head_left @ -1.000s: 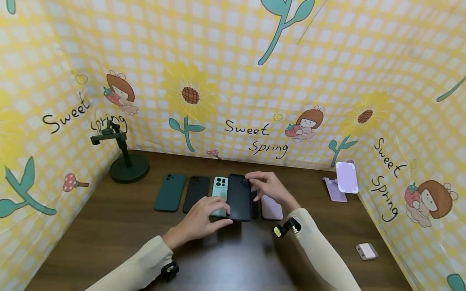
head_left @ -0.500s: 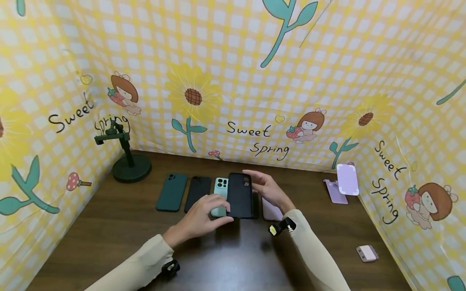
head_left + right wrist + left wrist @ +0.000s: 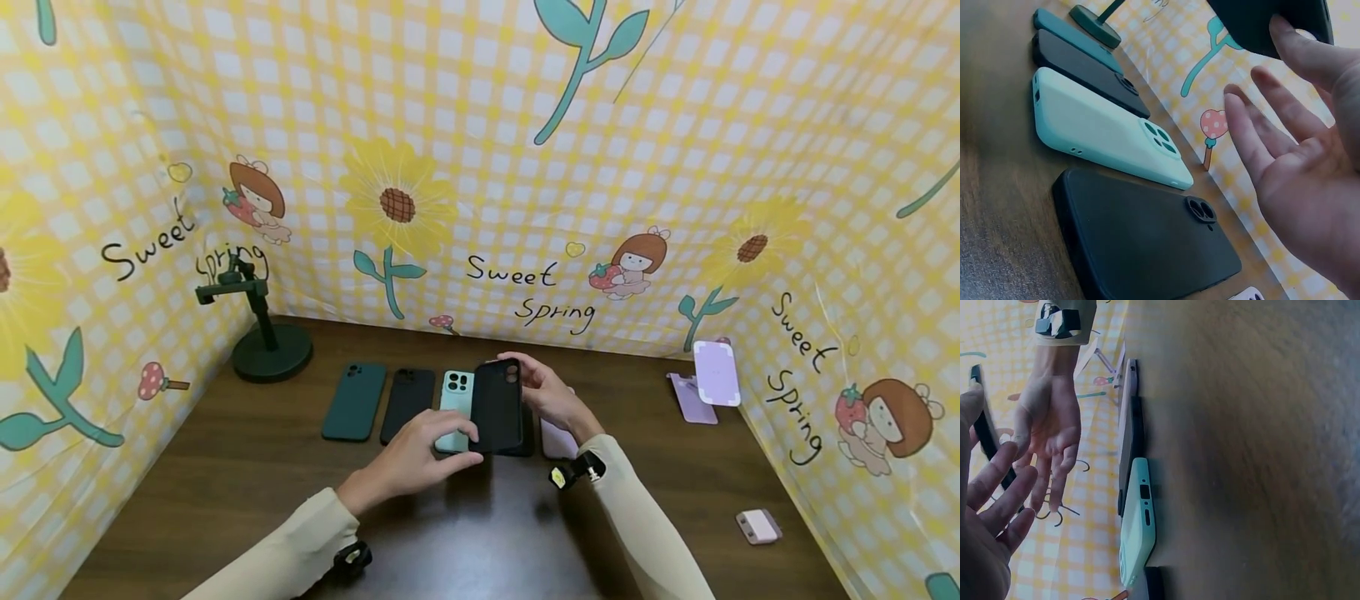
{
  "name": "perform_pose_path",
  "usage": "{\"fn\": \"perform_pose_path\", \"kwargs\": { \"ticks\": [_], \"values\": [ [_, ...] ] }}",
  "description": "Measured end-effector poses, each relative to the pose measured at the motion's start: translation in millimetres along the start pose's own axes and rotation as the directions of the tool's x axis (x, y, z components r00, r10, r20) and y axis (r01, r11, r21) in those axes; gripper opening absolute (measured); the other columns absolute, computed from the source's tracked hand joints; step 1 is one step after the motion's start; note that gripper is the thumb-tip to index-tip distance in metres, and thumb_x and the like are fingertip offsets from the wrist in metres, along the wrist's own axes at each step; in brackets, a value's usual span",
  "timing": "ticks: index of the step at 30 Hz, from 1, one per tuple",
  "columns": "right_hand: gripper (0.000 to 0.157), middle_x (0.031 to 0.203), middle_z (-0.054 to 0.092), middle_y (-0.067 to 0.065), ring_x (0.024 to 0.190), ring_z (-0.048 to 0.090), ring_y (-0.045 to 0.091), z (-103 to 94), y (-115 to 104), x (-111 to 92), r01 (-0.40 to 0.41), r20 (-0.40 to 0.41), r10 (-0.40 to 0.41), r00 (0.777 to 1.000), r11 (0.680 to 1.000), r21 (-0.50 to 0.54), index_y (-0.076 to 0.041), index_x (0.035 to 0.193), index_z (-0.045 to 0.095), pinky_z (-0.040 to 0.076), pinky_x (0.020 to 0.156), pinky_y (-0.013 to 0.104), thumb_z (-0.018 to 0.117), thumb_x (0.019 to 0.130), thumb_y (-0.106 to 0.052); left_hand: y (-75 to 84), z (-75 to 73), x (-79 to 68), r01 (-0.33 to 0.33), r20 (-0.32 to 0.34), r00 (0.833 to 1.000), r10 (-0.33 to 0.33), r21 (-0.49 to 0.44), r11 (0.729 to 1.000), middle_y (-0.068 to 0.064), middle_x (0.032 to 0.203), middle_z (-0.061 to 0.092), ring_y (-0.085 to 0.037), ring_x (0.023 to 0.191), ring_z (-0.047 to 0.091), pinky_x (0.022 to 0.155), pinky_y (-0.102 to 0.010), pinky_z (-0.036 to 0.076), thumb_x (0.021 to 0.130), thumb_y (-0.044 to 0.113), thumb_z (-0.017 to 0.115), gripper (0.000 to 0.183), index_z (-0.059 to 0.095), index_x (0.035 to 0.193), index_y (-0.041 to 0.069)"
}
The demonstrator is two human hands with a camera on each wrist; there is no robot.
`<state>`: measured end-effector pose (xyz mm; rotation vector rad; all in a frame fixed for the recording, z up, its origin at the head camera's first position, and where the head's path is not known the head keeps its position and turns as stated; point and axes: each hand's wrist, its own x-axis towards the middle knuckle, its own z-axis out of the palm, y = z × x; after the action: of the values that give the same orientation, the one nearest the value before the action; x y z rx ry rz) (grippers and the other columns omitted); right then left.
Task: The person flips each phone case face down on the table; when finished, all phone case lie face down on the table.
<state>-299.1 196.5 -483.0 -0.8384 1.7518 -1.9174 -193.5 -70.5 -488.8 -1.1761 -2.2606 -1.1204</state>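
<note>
A black phone case is held up above the table between both hands, its hollow inner side facing the head camera and the camera cutout at upper right. My right hand grips its upper right edge, with the thumb on the case in the right wrist view. My left hand pinches its lower left corner between thumb and fingers. Beneath lie a mint green phone case and another black case, both back up, touched by neither hand; the held case partly hides that black one in the head view.
Left in the row lie a dark green case and a black case; a lilac case lies at the right end. A dark green stand is back left. Far right are a lilac stand and a white charger plug.
The black case has turned from showing its back to showing its inner side. My right hand has shifted slightly at its upper edge; my left hand stays nearly in place.
</note>
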Motion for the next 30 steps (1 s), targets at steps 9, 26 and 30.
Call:
{"fn": "perform_pose_path", "kwargs": {
  "ticks": [9, 26, 30],
  "values": [
    [0.047, 0.157, 0.038, 0.034, 0.137, 0.044, 0.058, -0.2, 0, -3, -0.061, 0.066, 0.057, 0.996, 0.997, 0.054, -0.006, 0.15, 0.044, 0.054, 0.106, 0.043, 0.057, 0.104, -0.004, 6.3, 0.6, 2.8, 0.153, 0.06, 0.986, -0.155, 0.039, 0.987, 0.01, 0.111, 0.068, -0.009, 0.101, 0.063, 0.087, -0.034, 0.049, 0.082, 0.044, 0.087, 0.099, 0.031, 0.162, 0.024],
    [0.043, 0.142, 0.059, 0.031, 0.105, 0.074, 0.016, -0.5, -3, 1, -0.169, -0.132, 0.147, 0.98, 0.971, -0.172, 0.006, 0.144, 0.053, 0.061, 0.091, 0.037, 0.061, 0.102, -0.002, 2.0, -14.1, 18.9, -0.01, 0.109, 0.994, -0.018, 0.249, 0.968, -0.001, 0.145, 0.062, -0.016, 0.128, 0.061, 0.101, -0.043, 0.051, 0.08, 0.052, 0.086, 0.093, 0.045, 0.157, 0.019],
    [0.038, 0.132, 0.067, 0.026, 0.099, 0.075, 0.015, -4.0, -3, -4, -0.185, -0.234, 0.141, 0.962, 0.966, -0.178, 0.006, 0.136, 0.06, 0.062, 0.086, 0.036, 0.065, 0.1, -0.004, 2.1, -9.7, 20.9, 0.015, 0.075, 0.997, -0.035, 0.245, 0.969, -0.004, 0.144, 0.063, -0.018, 0.128, 0.062, 0.102, -0.044, 0.051, 0.082, 0.051, 0.084, 0.089, 0.048, 0.155, 0.013]
  ]
}}
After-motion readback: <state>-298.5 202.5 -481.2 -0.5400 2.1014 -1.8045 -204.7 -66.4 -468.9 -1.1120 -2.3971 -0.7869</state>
